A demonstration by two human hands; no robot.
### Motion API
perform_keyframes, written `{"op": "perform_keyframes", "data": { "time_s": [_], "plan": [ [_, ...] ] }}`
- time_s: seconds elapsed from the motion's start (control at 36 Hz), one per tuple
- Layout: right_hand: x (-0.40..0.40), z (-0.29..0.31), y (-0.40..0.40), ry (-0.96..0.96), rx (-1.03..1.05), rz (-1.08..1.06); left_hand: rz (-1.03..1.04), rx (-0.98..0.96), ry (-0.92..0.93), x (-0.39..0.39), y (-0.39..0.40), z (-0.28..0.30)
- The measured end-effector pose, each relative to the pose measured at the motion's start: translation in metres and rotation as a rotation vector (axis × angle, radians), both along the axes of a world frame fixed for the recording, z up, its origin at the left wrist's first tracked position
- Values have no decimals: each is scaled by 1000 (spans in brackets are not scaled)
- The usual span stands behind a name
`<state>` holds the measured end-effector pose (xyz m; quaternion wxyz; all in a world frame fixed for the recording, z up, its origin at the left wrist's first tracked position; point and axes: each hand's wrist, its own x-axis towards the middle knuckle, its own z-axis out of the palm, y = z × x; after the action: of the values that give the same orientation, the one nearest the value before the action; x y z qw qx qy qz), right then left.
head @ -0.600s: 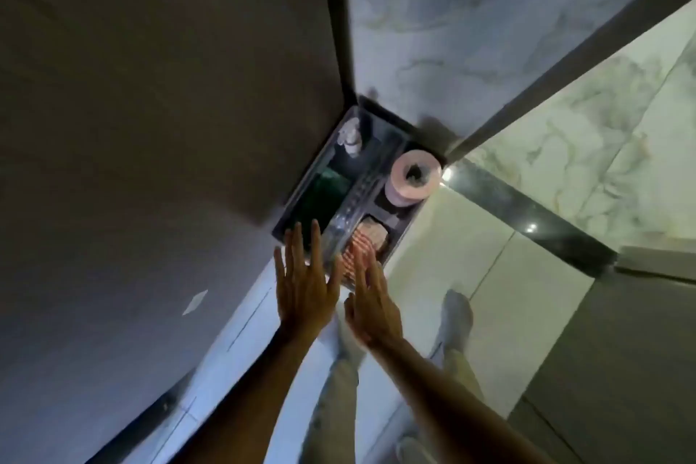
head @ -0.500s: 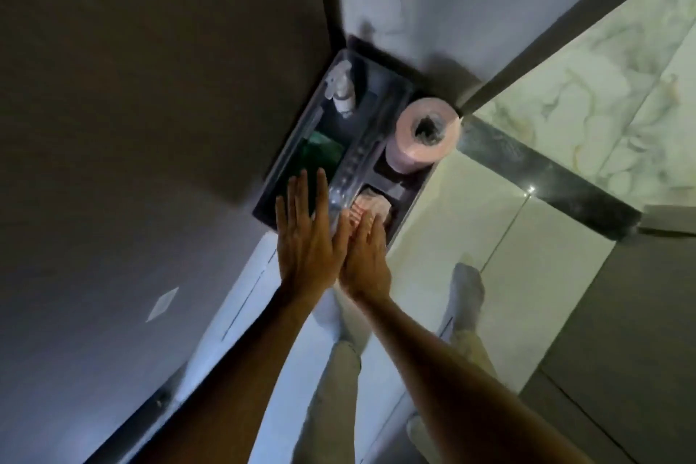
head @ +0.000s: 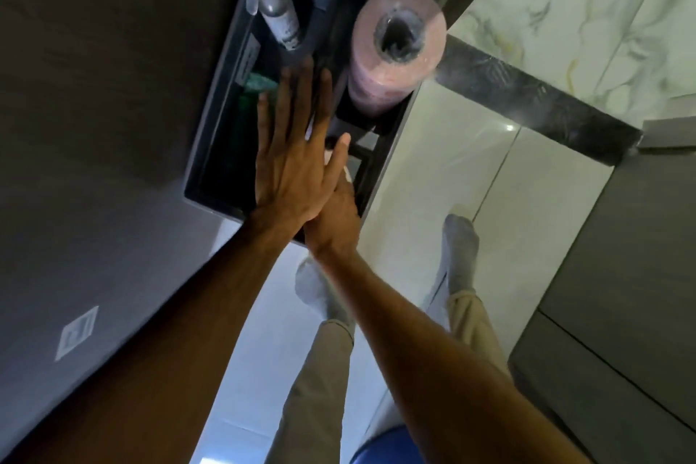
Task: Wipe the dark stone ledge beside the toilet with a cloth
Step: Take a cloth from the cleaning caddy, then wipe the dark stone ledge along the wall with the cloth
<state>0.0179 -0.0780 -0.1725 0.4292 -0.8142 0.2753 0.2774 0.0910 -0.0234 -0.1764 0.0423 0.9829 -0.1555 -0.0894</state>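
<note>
A dark caddy [head: 211, 147] sits on the floor in the corner. My left hand [head: 293, 158] is spread flat above it, fingers apart and holding nothing. My right hand [head: 335, 215] reaches into the caddy's near right compartment from below, and its fingers are hidden under my left hand. A small pale scrap of the cloth [head: 348, 175] shows beside my left thumb; the rest is covered. I cannot tell whether my right hand grips it. A dark stone strip [head: 527, 105] runs to the right of the caddy.
Inside the caddy stand a spray bottle [head: 275, 7], a pink paper roll [head: 395, 60] and something green [head: 256, 83]. A dark wall closes the left side. My feet in grey socks [head: 459, 252] stand on pale tiles. A blue object [head: 384, 444] lies at the bottom edge.
Both hands have moved forward and down over the caddy. The checked cloth seen earlier is now covered by my hands. The view has come much closer to the caddy.
</note>
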Motion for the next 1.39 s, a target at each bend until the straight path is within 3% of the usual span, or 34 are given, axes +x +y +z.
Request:
{"op": "perform_keyframes", "data": {
  "time_s": [0.06,0.11,0.19,0.33,0.42,0.47,0.56,0.64,0.72,0.78,0.92,1.03,1.08,1.17,1.25,1.39],
  "plan": [
    [-12,22,-11,26,74,10,22,9,59,0,-1,20],
    [-27,51,-30,-37,111,178,81,-34,83,-3,-7,47],
    [-52,89,-72,-91,241,255,113,-113,42,-10,-27,87],
    [-96,109,-163,-82,334,128,-99,-99,-35,-36,-83,119],
    [-94,101,-222,62,455,-224,-261,-113,-28,-54,-131,113],
    [-82,93,-264,80,468,-263,-318,-117,8,-65,-167,99],
    [-63,49,-322,62,358,-418,-270,-122,104,-72,-221,56],
    [-47,-8,-370,-24,176,-307,-211,-109,212,-67,-269,-14],
    [-26,-80,-406,-100,107,-381,-149,-123,223,-51,-307,-100],
    [-1,-128,-421,-99,78,-390,-117,-148,256,-39,-324,-155],
    [54,-246,-436,-182,30,-333,-160,10,228,-4,-335,-288],
    [79,-324,-428,-160,86,-420,-151,4,208,18,-330,-371],
    [85,-357,-423,-123,-53,-282,-173,-19,147,19,-324,-400],
    [96,-393,-417,-223,-395,24,-171,-75,15,14,-318,-429],
    [127,-419,-414,-408,-588,61,-144,-100,-31,17,-316,-438],
    [171,-430,-407,-597,-632,185,-81,-224,-22,13,-315,-442]
  ]
}}
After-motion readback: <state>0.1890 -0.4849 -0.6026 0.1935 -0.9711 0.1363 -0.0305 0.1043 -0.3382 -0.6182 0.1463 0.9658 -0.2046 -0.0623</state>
